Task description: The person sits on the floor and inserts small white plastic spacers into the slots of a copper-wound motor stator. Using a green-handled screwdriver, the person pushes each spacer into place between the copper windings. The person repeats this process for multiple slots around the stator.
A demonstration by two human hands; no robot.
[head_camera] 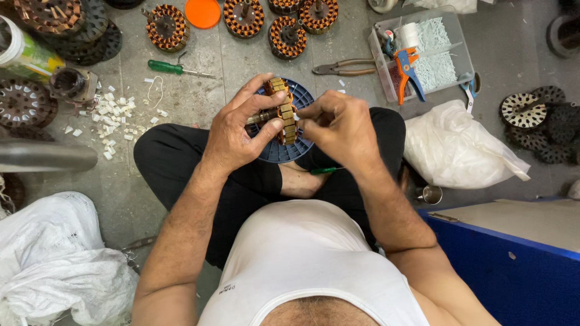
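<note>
Hidden or unclear: the lower part of the blue round plate [275, 151] is covered by the left hand [232, 136], and its right edge by the right hand [338, 127]. What the right fingertips grip cannot be made out; they are curled over the spot. A green-handled tool [323, 171] shows only as a short stub under the right wrist. Several wound stators [166, 27] along the top edge are cut off by the frame.

Containers: a clear plastic tray [462, 57] stands to the upper right, well apart from the hands. It holds a heap of small white sleeves [438, 63], a white spool [409, 33] and an orange-and-blue wire stripper [406, 69]. A white plastic bag [459, 151] lies just below the tray. An orange lid [202, 12] lies among the stators.

Hands: the left hand holds a copper-wound stator [282, 111] on edge above the blue plate, over the person's crossed legs; thumb and fingers are wrapped around its shaft and rim. The right hand's fingers are pressed together in a pinch against the stator's right side. Pliers [344, 67] and a green screwdriver [175, 68] lie on the floor.
</note>
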